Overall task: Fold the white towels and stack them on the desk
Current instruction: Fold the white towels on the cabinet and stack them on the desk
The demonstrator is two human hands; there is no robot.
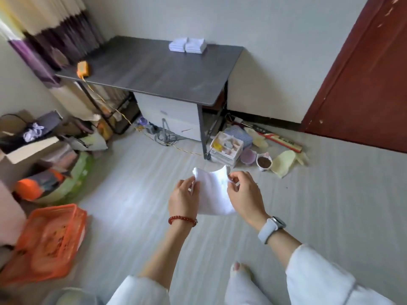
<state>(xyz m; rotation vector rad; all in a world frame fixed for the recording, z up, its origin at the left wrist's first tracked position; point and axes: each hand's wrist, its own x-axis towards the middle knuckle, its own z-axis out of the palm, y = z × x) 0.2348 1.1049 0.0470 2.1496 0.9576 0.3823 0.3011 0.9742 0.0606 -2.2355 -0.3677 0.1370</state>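
I hold a white towel in the air in front of me, above the floor. My left hand pinches its left edge and my right hand pinches its right edge near the top. The towel hangs loosely between them, its upper corners sticking up. Ahead stands the dark grey desk. Two stacks of folded white towels sit side by side at its far edge by the wall.
An orange device with a yellow cable lies on the desk's left corner. An orange plastic basket stands at lower left, with boxes and bags behind it. Trays, bowls and cloths litter the floor by the desk's right leg. A red-brown door is on the right.
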